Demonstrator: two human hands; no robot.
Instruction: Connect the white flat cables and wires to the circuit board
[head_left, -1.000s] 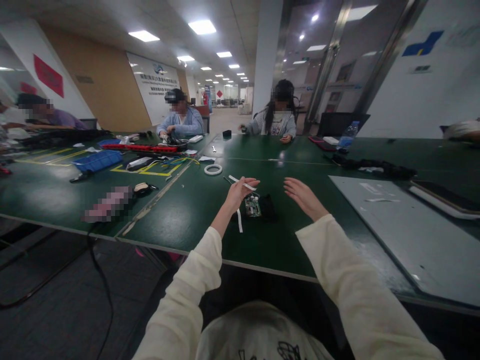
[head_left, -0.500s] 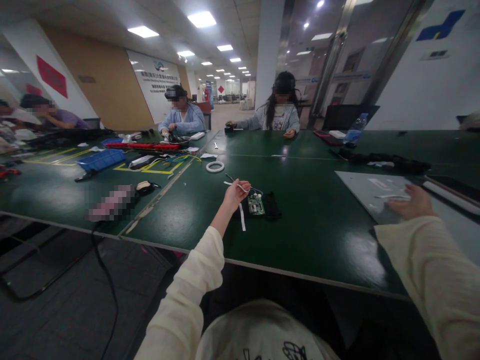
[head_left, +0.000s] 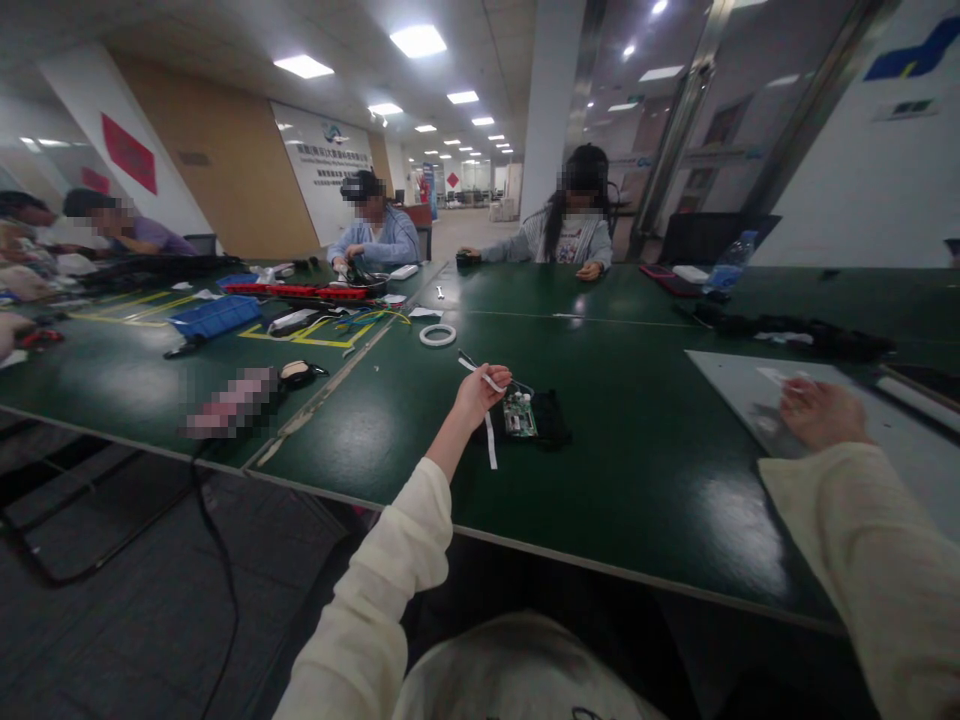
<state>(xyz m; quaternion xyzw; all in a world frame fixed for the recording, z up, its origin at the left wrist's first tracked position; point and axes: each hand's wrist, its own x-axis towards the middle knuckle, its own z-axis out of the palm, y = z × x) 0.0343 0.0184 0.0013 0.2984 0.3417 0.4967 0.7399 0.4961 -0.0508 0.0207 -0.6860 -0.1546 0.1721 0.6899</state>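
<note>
My left hand (head_left: 480,395) is closed around a white strip (head_left: 491,442), whose lower end hangs toward the table. A thin dark cable (head_left: 466,356) sticks out beyond its fingers. Just right of that hand lies a green circuit board (head_left: 520,416) on a black piece (head_left: 553,418), with a grey cable curving over its top. My right hand (head_left: 821,412) is over a grey sheet (head_left: 731,385) at the right, fingers curled together. Whatever it pinches is blurred and too small to name.
A ring-shaped roll of white tape (head_left: 437,335) and a small wrench (head_left: 440,293) lie beyond my left hand. Leftward are a blue bin (head_left: 217,316) and cables. A bottle (head_left: 731,262) stands at the far right. Two people sit opposite.
My right hand has lifted and drawn its fingers together; the white strip seen beside it on the grey sheet no longer shows there. My left hand keeps its hold. The view has shifted slightly.
</note>
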